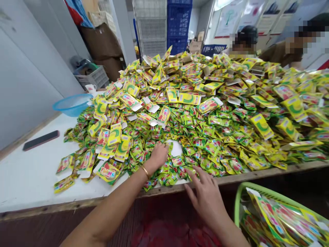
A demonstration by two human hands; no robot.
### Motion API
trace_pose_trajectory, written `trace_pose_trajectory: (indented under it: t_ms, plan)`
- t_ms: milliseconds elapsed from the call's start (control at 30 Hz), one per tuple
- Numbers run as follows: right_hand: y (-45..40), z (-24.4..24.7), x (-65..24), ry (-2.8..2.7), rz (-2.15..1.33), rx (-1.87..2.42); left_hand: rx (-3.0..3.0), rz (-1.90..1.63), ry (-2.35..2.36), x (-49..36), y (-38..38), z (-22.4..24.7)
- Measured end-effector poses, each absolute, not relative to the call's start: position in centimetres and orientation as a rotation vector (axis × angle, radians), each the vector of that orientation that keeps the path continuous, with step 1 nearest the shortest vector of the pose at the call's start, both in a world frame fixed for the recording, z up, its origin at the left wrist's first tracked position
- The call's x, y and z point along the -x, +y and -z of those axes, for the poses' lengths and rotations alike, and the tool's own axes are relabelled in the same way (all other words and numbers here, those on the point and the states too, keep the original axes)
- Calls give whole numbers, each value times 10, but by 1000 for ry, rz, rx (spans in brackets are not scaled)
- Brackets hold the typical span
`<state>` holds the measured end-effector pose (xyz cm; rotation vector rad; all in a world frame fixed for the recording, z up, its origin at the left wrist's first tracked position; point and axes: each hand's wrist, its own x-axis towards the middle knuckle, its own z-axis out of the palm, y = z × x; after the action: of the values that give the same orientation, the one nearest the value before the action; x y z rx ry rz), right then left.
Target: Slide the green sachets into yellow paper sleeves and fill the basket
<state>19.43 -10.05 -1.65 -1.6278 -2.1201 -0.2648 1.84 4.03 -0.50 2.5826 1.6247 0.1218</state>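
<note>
Lying heaped on white table [31,178], sm. packets [209,130] look shiny, crinkled, green-yellow w/ red fruit print, fanning 9 to 3 o'clock abt. L hand [159,155]. L fingers curled among packets; can't tell if gripping any. R hand [207,187] holds nothing, fingers apart, nr. table edge, 4 o'clock from L. Yellow cartons [190,98], white flaps out, cover packets at 12. Blue basin [73,105] at 10, green basket [237,202] w/ packs at 4.
</note>
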Motion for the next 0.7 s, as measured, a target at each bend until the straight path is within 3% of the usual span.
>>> trace_pose_trajectory:
  t_ms: [133, 267, 400, 700]
  plan:
    - [-94, 25, -199, -2071, 146, 1604, -2530, -158, 1622, -23, 33, 10]
    - [-66, 31, -202, -2038, 72, 1511, -2180, -562, 1678, -15, 21, 9]
    - [-16, 18, -195, -2110, 260, 1663, -1789, -850, 1626, -6, 7, 11]
    - [60, -1, -191, -2162, 265, 1786, -1049, -992, 1320, 2, -21, 23]
